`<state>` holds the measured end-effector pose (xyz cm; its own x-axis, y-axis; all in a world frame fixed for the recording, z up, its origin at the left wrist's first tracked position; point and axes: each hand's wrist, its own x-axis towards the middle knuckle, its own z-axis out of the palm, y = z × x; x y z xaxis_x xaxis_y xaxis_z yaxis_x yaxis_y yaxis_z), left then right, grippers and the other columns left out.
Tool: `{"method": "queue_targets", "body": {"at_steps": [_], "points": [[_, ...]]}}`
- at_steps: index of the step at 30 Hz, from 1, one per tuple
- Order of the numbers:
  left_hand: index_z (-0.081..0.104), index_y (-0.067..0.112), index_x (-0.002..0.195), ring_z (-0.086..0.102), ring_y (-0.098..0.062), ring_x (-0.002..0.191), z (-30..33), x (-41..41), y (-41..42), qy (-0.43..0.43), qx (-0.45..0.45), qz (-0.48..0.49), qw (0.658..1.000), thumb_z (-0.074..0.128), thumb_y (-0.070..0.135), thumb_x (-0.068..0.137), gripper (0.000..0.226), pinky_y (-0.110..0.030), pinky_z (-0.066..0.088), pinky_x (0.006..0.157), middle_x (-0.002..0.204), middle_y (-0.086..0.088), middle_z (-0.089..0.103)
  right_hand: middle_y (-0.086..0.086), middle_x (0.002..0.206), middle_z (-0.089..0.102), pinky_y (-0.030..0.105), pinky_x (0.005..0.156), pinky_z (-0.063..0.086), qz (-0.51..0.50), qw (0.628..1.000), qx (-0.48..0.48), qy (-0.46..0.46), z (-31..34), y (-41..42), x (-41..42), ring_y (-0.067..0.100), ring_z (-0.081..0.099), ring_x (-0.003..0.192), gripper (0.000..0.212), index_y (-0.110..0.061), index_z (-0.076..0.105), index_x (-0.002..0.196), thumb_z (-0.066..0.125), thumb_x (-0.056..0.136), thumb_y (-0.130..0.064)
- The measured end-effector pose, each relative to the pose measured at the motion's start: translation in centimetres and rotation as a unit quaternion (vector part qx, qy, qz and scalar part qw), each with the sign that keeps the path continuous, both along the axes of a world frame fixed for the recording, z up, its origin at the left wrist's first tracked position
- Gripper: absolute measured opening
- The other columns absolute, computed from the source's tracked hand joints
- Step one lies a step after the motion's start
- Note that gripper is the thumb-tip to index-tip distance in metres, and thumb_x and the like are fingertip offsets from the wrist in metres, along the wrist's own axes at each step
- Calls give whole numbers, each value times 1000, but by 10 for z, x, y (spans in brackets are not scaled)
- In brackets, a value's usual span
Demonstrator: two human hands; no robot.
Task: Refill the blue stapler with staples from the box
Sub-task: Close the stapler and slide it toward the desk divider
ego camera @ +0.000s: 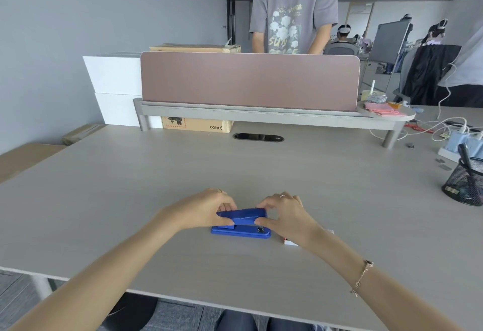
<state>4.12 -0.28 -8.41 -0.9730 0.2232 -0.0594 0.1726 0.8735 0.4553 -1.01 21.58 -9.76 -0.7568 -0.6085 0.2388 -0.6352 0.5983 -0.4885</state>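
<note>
your left hand (206, 209) sits on the left end of the blue stapler (241, 223), thumb on the near side and fingers curled over the top arm, pinching that end. the stapler rests flat on the desk (183, 174), near the front edge and roughly centred before you, base down, long side facing you. the top arm looks slightly raised toward the right, but the magazine is not visibly open; no staple channel shows.

your right hand (285, 215) closes on the right end of the stapler, thumb at the near side by the front of the base, fingers bent over the top. it grips the stapler, though exactly where the fingertips press is hidden behind the body.

just right of the stapler, partly hidden under your right wrist, lies a small white box with a red edge (290, 241), judged to be the staple box. whether it is open cannot be told.

further right, well apart, stands a black mesh pen cup (464, 187).

assessment: the task is at an early stage. the stapler is in hand and appears about to be opened. no staples are out of the box and none are loaded. opening, loading a strip and closing all remain.
</note>
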Motion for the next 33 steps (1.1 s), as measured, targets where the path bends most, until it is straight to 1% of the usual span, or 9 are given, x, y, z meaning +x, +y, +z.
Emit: {"method": "queue_targets", "body": {"at_steps": [3,7,11,18,23,26,29,31,33], "points": [[69,25,105,59,-4,82,-3,-1,-1,-3,4,2,1000,70,28,84,21,-17,49,72,98,7,64,0,103,66,26,87,27,-7,999,23,35,-8,-2,0,20,48,102,26,-23,62,106,61,82,-35],[70,28,104,57,1,78,-10,-5,-2,-5,9,11,1000,72,30,83,22,-9,45,66,92,14,61,4,103,65,28,89,29,-15,998,44,49,-19,-2,3,22,47,104,29,-21,61,111,59,84,-33],[71,26,105,55,2,75,-14,-7,-1,4,14,16,1000,72,27,83,22,-6,41,63,92,12,61,7,102,63,29,91,30,-12,996,65,63,-20,-3,1,23,46,105,31,-19,59,114,57,86,-32],[69,22,108,53,1,77,-15,1,2,11,23,17,1000,69,23,85,22,-12,43,70,90,16,55,8,107,63,30,92,32,2,986,123,112,-18,-5,1,26,47,109,32,-15,56,114,52,88,-32],[68,23,106,54,1,77,-10,4,3,12,26,15,999,68,24,85,21,-8,42,67,91,15,56,2,110,62,28,92,31,15,985,129,111,-7,-3,-1,22,47,109,32,-18,56,114,50,88,-35],[66,24,105,55,0,79,-10,7,0,23,23,10,999,67,25,85,19,-9,43,67,94,12,59,0,112,61,29,93,31,28,989,120,85,0,0,1,20,47,109,35,-21,55,117,54,85,-36],[65,24,107,53,1,81,-14,11,-3,43,13,11,999,67,25,85,22,-10,41,70,96,11,58,-1,116,59,30,94,31,26,994,102,33,-5,10,10,21,46,109,48,-26,46,124,60,79,-35],[65,25,107,52,-3,83,-19,14,-5,43,1,15,999,66,24,86,21,-16,43,74,98,7,58,0,116,59,31,96,32,23,995,97,15,-11,14,15,23,46,108,53,-25,40,126,61,77,-33],[65,27,105,55,-11,87,-23,15,-9,39,0,24,999,66,25,86,19,-27,48,82,99,5,59,2,114,61,33,96,33,10,997,82,-6,-13,14,18,25,46,107,53,-20,40,123,63,76,-31]]}}
